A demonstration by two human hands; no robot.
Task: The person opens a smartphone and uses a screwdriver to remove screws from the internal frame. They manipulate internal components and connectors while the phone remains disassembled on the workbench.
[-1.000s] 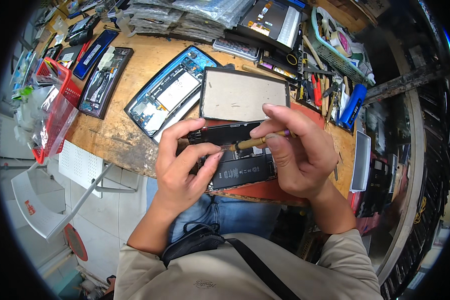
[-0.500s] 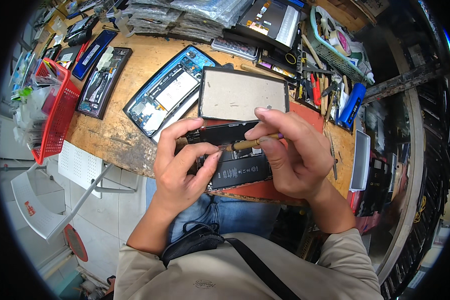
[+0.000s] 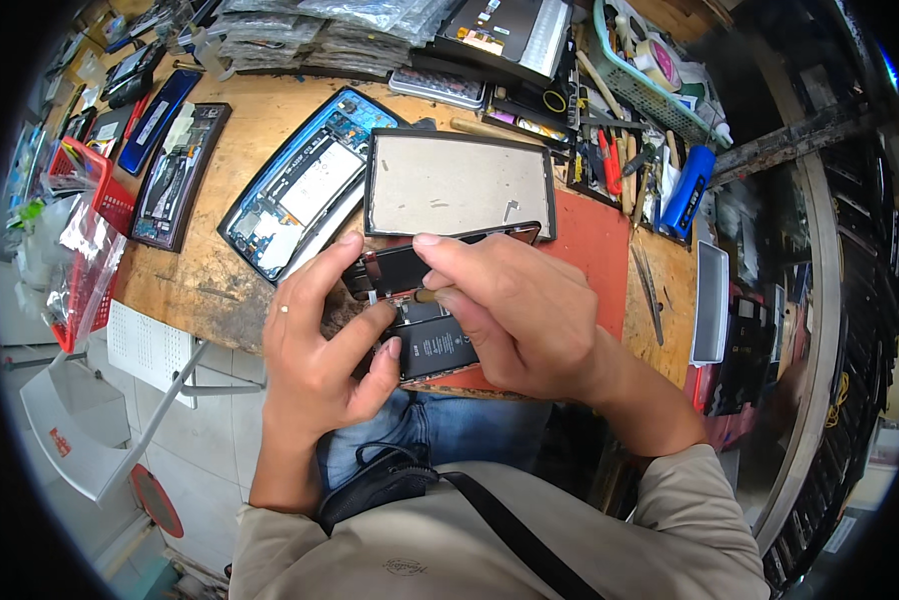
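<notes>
An opened smartphone (image 3: 438, 347) lies before me, its black battery facing up and its dark screen panel (image 3: 402, 268) lifted along the far side. My left hand (image 3: 320, 345) grips the phone's left end, one finger at the raised panel and the index finger and thumb by the body's edge. Between the thumb and fingers of my right hand (image 3: 530, 310) is a slim screwdriver with a tan handle (image 3: 426, 296). Most of the screwdriver is hidden by that hand; its tip, too small to make out, is over the phone's inner parts beyond the battery.
Beyond the phone is a shallow black-rimmed tray (image 3: 460, 185) with small bits in it. A blue-framed opened device (image 3: 300, 185) lies left of it. A red mat (image 3: 595, 270), tweezers (image 3: 648, 290), a blue cylinder (image 3: 692, 195) and a red basket (image 3: 95, 240) flank the work.
The left index finger and thumb have drawn back from the screwdriver's tip to the phone's edge. My right hand has turned over and moved left, with the screwdriver steeper and more hidden.
</notes>
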